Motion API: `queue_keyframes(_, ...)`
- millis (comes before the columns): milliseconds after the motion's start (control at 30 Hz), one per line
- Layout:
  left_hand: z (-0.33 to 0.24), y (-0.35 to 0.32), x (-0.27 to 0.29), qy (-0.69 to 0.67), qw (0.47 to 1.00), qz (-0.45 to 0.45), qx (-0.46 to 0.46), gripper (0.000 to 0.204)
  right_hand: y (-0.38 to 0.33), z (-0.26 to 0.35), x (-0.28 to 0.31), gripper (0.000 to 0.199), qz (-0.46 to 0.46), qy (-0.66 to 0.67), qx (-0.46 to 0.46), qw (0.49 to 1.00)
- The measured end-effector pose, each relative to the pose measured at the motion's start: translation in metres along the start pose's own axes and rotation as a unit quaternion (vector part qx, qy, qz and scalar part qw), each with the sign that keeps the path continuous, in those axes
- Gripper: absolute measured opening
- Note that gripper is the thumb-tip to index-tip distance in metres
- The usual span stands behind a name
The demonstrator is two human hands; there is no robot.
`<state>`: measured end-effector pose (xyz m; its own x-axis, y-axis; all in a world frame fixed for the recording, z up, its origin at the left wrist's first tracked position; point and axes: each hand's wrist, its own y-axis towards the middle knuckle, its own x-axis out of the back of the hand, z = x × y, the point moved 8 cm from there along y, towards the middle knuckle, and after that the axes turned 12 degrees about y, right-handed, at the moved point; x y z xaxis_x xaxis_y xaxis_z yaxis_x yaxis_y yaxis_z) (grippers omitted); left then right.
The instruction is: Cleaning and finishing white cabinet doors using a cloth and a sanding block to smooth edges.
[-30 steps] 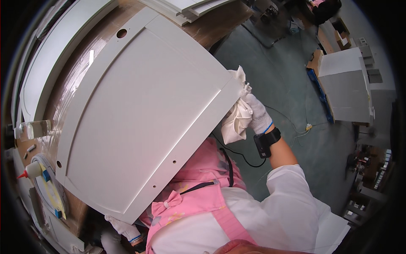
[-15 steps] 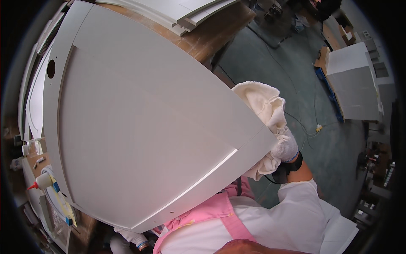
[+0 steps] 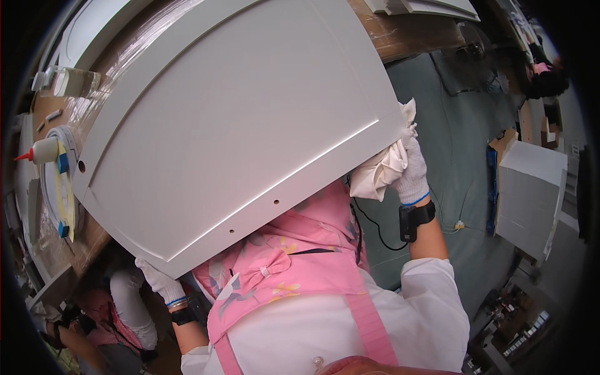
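Observation:
A large white cabinet door (image 3: 250,119) with a recessed middle and small holes along its frame fills the centre, tilted in front of my body. My left hand (image 3: 160,282), in a white knit glove, grips the door's near left corner, its fingers partly hidden by the edge. At the right corner my gloved right hand (image 3: 412,170) is closed on a bunched cream cloth (image 3: 380,172), pressed against the door's edge. Some of that hand's fingers are hidden in the folds.
A plastic-wrapped workbench (image 3: 94,234) lies under and beyond the door. On its left are a glue bottle (image 3: 42,151) with a red tip, a tape roll (image 3: 76,187) and a clear container (image 3: 75,82). A wrapped white stack (image 3: 531,181) stands right; another person (image 3: 128,306) is lower left.
The door has turned and shifted, its left corner now near my left hand. My left hand has come further into view. My right hand still holds the cloth at the right corner.

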<state>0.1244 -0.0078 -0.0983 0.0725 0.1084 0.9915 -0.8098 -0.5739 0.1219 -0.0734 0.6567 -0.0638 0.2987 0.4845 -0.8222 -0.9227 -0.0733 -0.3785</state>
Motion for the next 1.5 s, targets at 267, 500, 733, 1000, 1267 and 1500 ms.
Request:
queue_keyframes(267,-0.028,-0.005,0.009,-0.329,0.924,0.101,0.168,0.062,0.025,0.024,0.011,0.051,-0.156,-0.215,0.101,0.959)
queue_keyframes(500,-0.036,-0.014,0.006,-0.493,0.788,0.173,0.326,0.076,-0.003,0.039,-0.099,0.049,-0.007,-0.557,0.254,0.791)
queue_keyframes(733,-0.053,-0.013,0.021,-0.563,0.731,0.133,0.363,0.073,0.005,-0.126,-0.189,0.044,0.276,-0.799,0.334,0.417)
queue_keyframes(1000,-0.057,-0.009,0.026,-0.622,0.694,0.150,0.330,0.069,-0.060,-0.306,-0.265,0.044,0.537,-0.660,0.237,0.469)
queue_keyframes(1267,-0.060,-0.008,0.027,-0.615,0.708,0.164,0.307,0.068,-0.007,-0.156,-0.205,0.055,0.360,-0.829,0.270,0.332)
queue_keyframes(1500,-0.061,-0.007,0.024,-0.574,0.741,0.167,0.306,0.073,-0.048,-0.273,-0.238,0.058,0.463,-0.762,0.187,0.412)
